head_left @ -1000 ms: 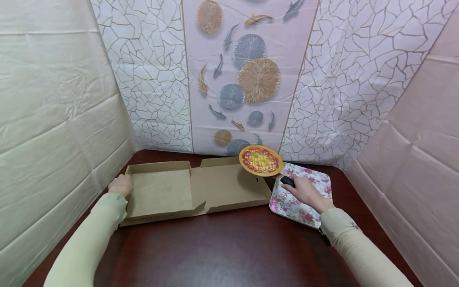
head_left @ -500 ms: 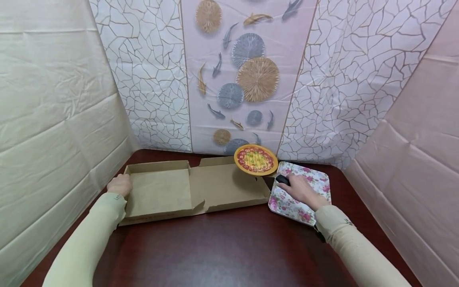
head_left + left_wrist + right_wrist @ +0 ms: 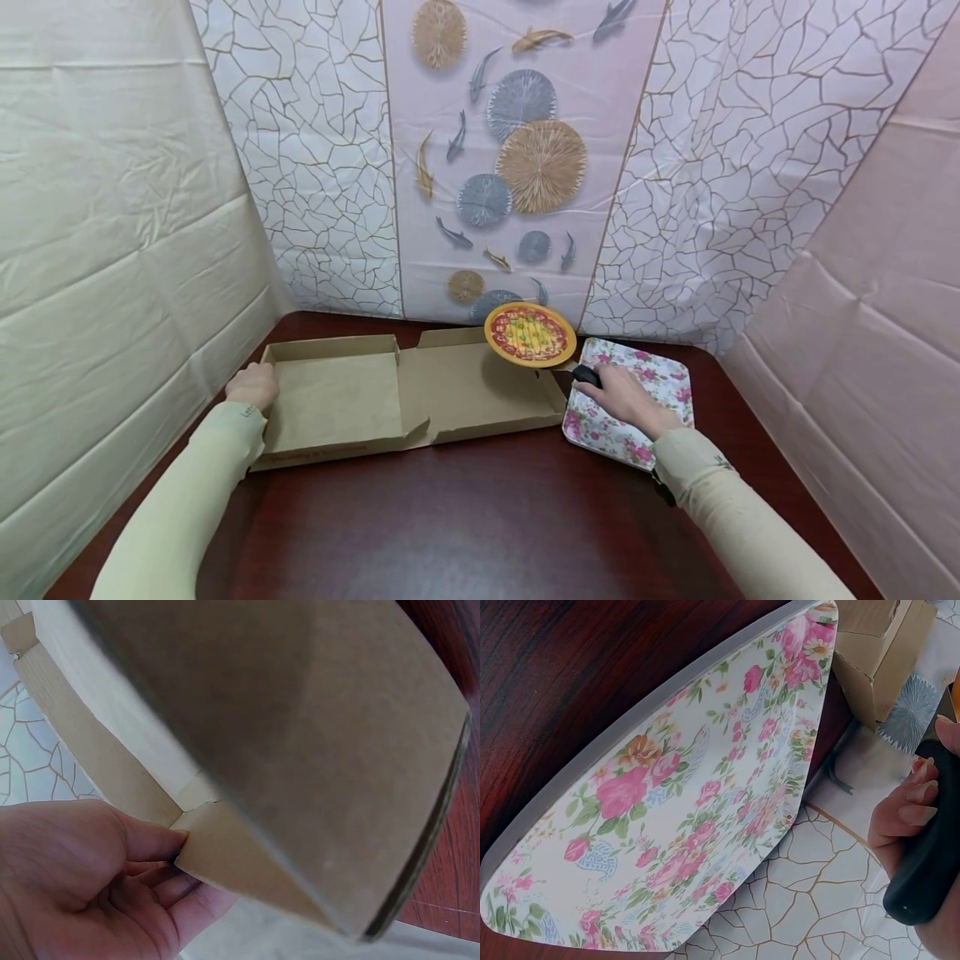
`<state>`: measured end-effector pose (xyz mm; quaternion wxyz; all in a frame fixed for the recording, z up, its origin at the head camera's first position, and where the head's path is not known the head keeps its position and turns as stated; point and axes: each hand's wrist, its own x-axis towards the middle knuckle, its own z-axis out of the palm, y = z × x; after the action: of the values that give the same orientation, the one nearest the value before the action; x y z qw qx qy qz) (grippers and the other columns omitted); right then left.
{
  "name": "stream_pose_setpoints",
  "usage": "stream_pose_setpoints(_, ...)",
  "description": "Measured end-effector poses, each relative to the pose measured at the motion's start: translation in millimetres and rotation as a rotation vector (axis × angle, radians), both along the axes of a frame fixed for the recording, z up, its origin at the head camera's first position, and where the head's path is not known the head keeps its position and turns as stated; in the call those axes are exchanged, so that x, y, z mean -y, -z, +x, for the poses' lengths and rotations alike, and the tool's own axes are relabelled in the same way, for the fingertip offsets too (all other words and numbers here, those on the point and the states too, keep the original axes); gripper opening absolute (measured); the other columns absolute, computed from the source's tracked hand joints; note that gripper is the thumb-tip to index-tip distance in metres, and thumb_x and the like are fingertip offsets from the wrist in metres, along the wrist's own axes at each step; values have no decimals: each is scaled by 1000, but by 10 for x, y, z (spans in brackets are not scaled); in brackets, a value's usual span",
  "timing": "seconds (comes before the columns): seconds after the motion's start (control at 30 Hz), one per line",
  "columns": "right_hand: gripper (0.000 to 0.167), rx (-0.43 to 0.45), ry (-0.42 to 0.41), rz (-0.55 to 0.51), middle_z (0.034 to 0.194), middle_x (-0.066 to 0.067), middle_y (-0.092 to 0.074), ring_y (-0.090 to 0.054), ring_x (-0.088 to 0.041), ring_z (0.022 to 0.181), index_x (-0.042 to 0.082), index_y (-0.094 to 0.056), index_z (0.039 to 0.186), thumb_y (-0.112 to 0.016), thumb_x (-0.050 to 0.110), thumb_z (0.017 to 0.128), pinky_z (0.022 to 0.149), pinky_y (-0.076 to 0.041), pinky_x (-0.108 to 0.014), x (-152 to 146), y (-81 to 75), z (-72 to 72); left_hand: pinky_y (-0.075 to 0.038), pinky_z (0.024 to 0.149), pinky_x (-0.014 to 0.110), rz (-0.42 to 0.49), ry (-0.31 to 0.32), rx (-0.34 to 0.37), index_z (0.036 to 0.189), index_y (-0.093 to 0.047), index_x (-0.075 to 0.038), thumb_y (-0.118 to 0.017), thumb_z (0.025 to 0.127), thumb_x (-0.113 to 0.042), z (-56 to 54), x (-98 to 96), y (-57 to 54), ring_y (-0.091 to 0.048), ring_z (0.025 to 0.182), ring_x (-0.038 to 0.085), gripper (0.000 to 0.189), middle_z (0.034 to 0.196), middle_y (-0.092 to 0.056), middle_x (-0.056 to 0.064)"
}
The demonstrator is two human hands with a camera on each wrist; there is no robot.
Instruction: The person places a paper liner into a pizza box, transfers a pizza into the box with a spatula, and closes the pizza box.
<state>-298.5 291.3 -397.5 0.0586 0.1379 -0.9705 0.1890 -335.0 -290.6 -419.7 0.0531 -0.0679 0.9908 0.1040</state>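
An opened cardboard pizza box (image 3: 330,404) lies at the table's back left, its lid (image 3: 457,387) folded out to the right. My left hand (image 3: 252,387) pinches the box's left side wall between thumb and fingers, as the left wrist view also shows (image 3: 142,877). My right hand (image 3: 626,396) grips the black handle (image 3: 934,825) of a server with a flat metal shank. On the server sits a round pizza (image 3: 530,334) with a yellow-orange rim, held above the lid's right part and casting a shadow there. The server's blade is hidden under the pizza.
A floral-printed tray (image 3: 607,429) lies to the right of the box, under my right hand. The dark red wooden table (image 3: 480,517) stretches in front. Patterned cloth (image 3: 322,167) hangs behind, with plain cloth walls at both sides.
My right hand has carried the pizza on the server a little to the left, further over the lid. The left hand and the box have stayed in place.
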Motion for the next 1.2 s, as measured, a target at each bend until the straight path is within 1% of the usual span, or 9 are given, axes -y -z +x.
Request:
stream_pose_setpoints(0.1,32,13,1,-3,65,-4,-52,-45,-15,51,8,-54,77,-58,35,95,49,-37,-28,10,7,-11,-53,70,52,0,-3,3,116,-54,17,-35,97,-6,-9,7,2,-63,90,46,35,105,-57,35)
stream_pose_setpoints(0.3,32,17,-26,-12,63,-4,-51,-44,-14,50,9,-53,75,-59,34,95,48,-37,-27,45,-2,-8,-54,72,52,3,-9,5,117,-54,16,-35,97,-7,-6,1,2,-62,92,47,36,106,-57,35)
stream_pose_setpoints(0.5,31,43,-43,-26,63,-3,-50,-43,-13,49,9,-53,78,-58,34,96,48,-37,-26,83,-13,-2,-54,73,53,-1,-9,-2,116,-55,15,-35,96,-6,-18,9,25,-62,94,48,36,107,-56,35)
stream_pose_setpoints(0.6,31,52,-46,-31,63,-4,-51,-44,-13,50,9,-54,79,-58,35,96,49,-37,-26,109,-12,-5,-54,72,53,-3,-4,-6,114,-56,15,-35,95,-6,-7,6,14,-62,93,48,35,106,-57,35)
stream_pose_setpoints(0.77,30,47,-50,-38,64,-4,-50,-43,-14,50,8,-53,79,-59,33,95,48,-36,-26,156,-10,-14,-54,71,53,-6,-2,-2,114,-57,15,-36,95,-6,-6,5,-11,-62,93,48,34,105,-57,35)
stream_pose_setpoints(0.83,31,29,-58,-36,63,-4,-50,-43,-14,50,7,-52,78,-60,31,95,47,-36,-26,172,-5,-24,-54,71,52,-6,-11,-3,114,-57,14,-36,95,-5,-16,4,-12,-62,92,47,34,105,-58,35)
stream_pose_setpoints(1.03,33,10,-54,-29,61,-4,-50,-42,-13,47,8,-54,71,-62,31,93,47,-35,-25,240,13,-51,-54,66,47,1,-37,18,115,-57,14,-38,96,-5,-15,-15,-17,-64,84,39,33,101,-60,31)
stream_pose_setpoints(1.2,32,10,-61,-19,63,-5,-50,-42,-14,48,7,-54,74,-62,32,93,48,-33,-25,283,22,-60,-53,64,46,2,-36,26,115,-57,14,-38,96,-5,-21,-14,-3,-65,83,38,33,100,-60,32)
